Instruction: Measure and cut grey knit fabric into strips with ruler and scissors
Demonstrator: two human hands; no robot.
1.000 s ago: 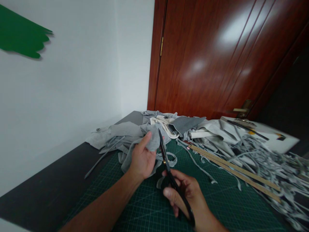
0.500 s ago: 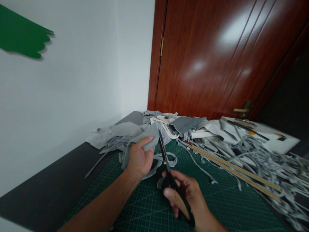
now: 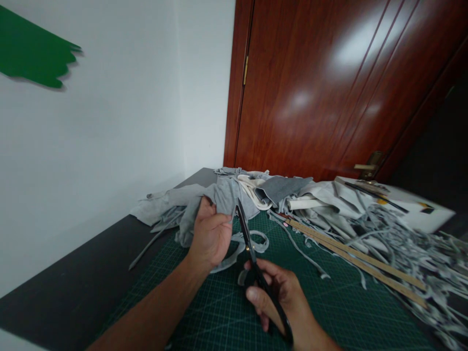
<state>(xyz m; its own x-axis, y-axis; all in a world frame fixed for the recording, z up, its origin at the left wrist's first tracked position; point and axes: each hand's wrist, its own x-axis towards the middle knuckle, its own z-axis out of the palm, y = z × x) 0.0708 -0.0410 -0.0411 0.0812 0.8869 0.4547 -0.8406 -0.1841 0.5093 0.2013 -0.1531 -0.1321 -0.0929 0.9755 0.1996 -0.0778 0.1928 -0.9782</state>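
My left hand (image 3: 212,233) pinches a piece of grey fabric (image 3: 224,196) above the cutting mat, with its thumb and fingers closed on the cloth's edge. In my right hand (image 3: 280,292) is a pair of black scissors (image 3: 248,243), my thumb and fingers on the handles. The blades point up and away, their tips just right of the left fingertips, beside the held fabric. A curled grey fabric strip (image 3: 260,242) lies behind the scissors on the green cutting mat (image 3: 329,317).
Two wooden strips (image 3: 358,258) lie slantwise on the mat. To the right is a tangled heap of grey fabric strips (image 3: 398,234). Folded dark grey cloth (image 3: 281,189) and other pieces lie at the back. A white wall (image 3: 127,122) and a brown door (image 3: 310,97) stand behind.
The left fingers have shifted their hold, and the fabric has turned and spread further back. The scissors have moved slightly left, with the right hand still holding them.
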